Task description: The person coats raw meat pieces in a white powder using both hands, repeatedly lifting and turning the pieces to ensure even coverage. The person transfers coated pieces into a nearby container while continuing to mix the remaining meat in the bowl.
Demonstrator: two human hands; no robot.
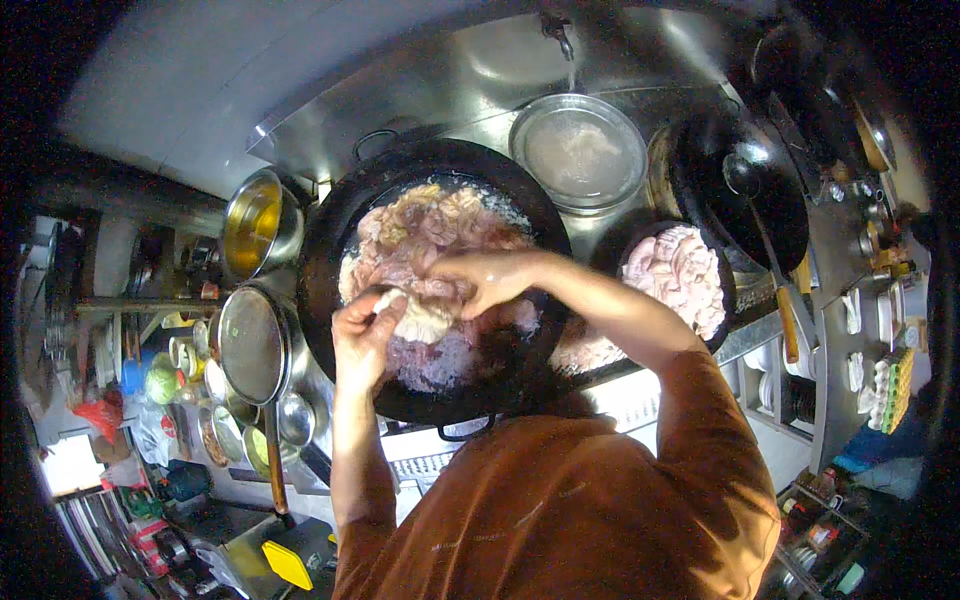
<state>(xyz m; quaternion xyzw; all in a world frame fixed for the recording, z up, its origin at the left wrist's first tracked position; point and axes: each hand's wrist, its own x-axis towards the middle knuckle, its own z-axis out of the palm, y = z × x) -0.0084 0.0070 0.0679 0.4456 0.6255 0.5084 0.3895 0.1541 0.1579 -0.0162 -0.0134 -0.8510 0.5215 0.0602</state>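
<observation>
A large black wok (547,217) holds a heap of pale pink raw meat or offal (420,225) in cloudy, frothy liquid. Over its near left part, my left hand (367,330) grips a whitish, soft piece of meat or offal (424,321) between thumb and fingers. My right hand (487,279) reaches in from the right, its fingers bent down among the pieces; whether they hold one is hidden. More pale pink pieces (675,274) are piled in a dark pan to the right of the wok.
Water runs from a tap (566,49) into a round metal basin (577,154) behind the wok. At left stand a bowl of yellow liquid (255,225) and a wooden-handled strainer (251,345). A ladle (765,232) rests in another black wok (780,195) at right.
</observation>
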